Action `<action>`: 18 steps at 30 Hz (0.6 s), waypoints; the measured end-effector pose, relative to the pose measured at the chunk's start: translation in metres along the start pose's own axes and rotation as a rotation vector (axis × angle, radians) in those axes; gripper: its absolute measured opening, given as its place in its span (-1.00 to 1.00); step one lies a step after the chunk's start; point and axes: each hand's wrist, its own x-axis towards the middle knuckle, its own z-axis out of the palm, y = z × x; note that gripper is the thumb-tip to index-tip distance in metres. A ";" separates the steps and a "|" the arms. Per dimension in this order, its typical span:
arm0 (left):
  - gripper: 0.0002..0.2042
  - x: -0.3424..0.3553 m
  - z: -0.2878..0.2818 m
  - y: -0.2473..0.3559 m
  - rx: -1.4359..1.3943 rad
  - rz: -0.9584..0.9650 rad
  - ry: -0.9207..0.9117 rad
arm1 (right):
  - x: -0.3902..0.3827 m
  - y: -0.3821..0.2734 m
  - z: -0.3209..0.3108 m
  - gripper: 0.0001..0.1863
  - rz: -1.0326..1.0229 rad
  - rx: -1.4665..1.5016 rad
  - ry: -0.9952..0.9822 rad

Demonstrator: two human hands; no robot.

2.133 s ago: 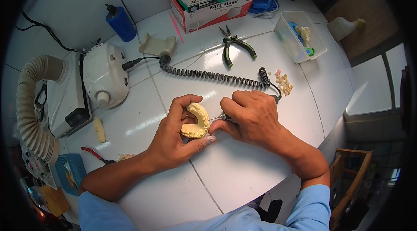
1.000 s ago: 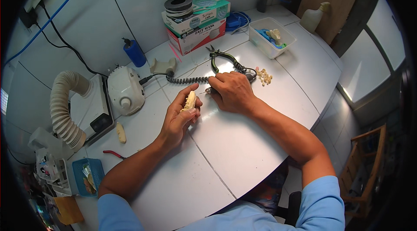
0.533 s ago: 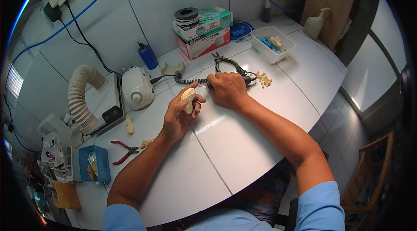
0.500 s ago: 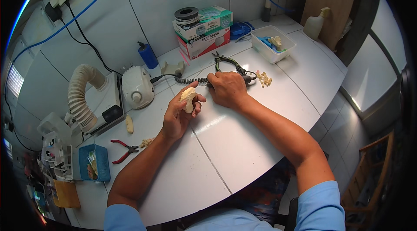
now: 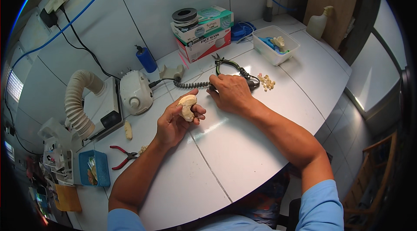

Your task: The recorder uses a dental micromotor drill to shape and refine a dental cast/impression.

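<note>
A cream, horseshoe-shaped dental cast (image 5: 186,107) is held between the thumb and fingers of my left hand (image 5: 168,126), above the table's middle. To its right, my right hand (image 5: 233,93) is closed around a black rotary handpiece (image 5: 253,84), most of which the fingers hide. A coiled black cord (image 5: 193,85) leads from that hand toward a white control unit (image 5: 135,93) with a knob. Just beyond the right hand lie pliers with dark green handles (image 5: 222,62). Small cream and pink tooth-like pieces (image 5: 266,82) are heaped beside the handpiece.
Red-handled cutters (image 5: 125,157) and a blue basket (image 5: 96,168) sit left of my left forearm. A ribbed hose (image 5: 74,105) arches behind them. Stacked cardboard boxes (image 5: 204,46) carry a grey spool. A clear tub (image 5: 278,57) and a spray bottle (image 5: 317,26) stand back right.
My left hand has moved slightly down and left, turning the dental cast so that its curved arch shows more. My right hand stays on the handpiece. The whole view has shifted slightly.
</note>
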 end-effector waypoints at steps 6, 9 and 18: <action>-0.28 0.002 0.002 0.003 -0.038 0.001 -0.077 | -0.001 0.000 -0.012 -0.69 0.016 0.018 -0.083; -0.26 0.002 0.004 0.004 -0.106 -0.014 -0.050 | 0.003 -0.001 -0.015 -0.66 0.036 0.037 -0.143; -0.18 0.002 0.009 0.001 0.108 -0.013 -0.039 | -0.001 0.003 -0.019 -0.69 0.022 0.060 -0.146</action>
